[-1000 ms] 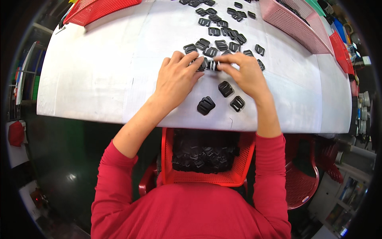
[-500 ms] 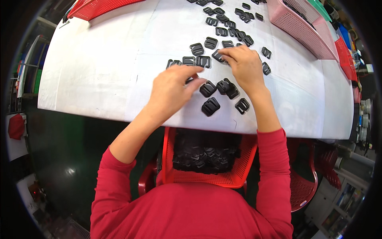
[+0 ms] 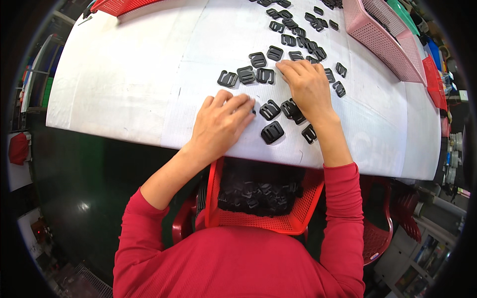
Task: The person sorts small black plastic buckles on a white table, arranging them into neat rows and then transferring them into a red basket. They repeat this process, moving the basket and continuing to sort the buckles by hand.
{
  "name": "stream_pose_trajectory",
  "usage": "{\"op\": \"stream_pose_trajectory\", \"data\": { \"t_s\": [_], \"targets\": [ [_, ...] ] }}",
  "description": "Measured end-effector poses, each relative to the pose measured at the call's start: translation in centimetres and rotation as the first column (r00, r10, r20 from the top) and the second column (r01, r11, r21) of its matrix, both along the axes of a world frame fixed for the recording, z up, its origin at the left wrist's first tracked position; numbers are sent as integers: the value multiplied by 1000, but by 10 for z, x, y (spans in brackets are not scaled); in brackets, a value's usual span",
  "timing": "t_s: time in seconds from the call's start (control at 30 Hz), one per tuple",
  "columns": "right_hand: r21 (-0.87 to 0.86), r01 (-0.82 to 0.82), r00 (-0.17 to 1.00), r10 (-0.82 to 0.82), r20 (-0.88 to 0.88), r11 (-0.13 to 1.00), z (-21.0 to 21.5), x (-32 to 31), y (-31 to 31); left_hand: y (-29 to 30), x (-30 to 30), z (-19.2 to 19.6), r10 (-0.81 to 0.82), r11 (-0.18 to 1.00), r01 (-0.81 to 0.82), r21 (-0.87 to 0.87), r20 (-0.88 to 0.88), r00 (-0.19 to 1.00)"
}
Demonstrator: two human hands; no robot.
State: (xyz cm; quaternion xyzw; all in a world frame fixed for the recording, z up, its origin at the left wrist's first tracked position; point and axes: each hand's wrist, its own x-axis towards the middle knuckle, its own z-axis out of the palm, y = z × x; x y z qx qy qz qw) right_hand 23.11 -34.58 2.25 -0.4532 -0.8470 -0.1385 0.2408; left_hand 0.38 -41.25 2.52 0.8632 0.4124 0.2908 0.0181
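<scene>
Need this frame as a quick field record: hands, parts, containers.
left hand: flat on white table, fingers at black plastic buckles
right hand: palm down over buckles, fingertips at the row of three
loose buckles: scattered from table's near edge to far edge
red basket: below table edge, holds black buckles
pink basket: far right on table
grip: cannot tell for either hand

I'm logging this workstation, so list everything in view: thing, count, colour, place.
Buckles: dozens, black, scattered on table's middle and far side.
Table: one, white, across the upper view.
Red basket: one, holding black buckles, below the near edge.
Pink basket: one, far right on table.
Red tray: one, far left corner.
Left hand: flat on table beside buckles.
Right hand: resting among buckles.
Sleeves: two, red.
</scene>
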Motion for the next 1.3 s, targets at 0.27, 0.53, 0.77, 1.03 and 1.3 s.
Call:
{"op": "stream_pose_trajectory", "data": {
  "t_s": [0.27,0.53,0.77,1.03,1.3],
  "targets": [
    [-323,73,966,-148,-213,943,25,0,-1,26,-22,11,172,984,-167,-67,74,982],
    [-194,-87,972,40,-233,977,10,-24,-9,42,-24,1,150,967,-129,-219,79,986],
    [-790,-83,810,-420,-408,607,31,-33,-23,42,-17,7,155,983,-139,-115,144,977],
    [-255,10,919,-109,-379,967,22,14,-28,68,6,22,142,917,-93,-387,100,985],
    [-178,163,933,-211,-293,970,9,29,-32,95,9,9,43,992,-22,-127,161,986]
  ]
}}
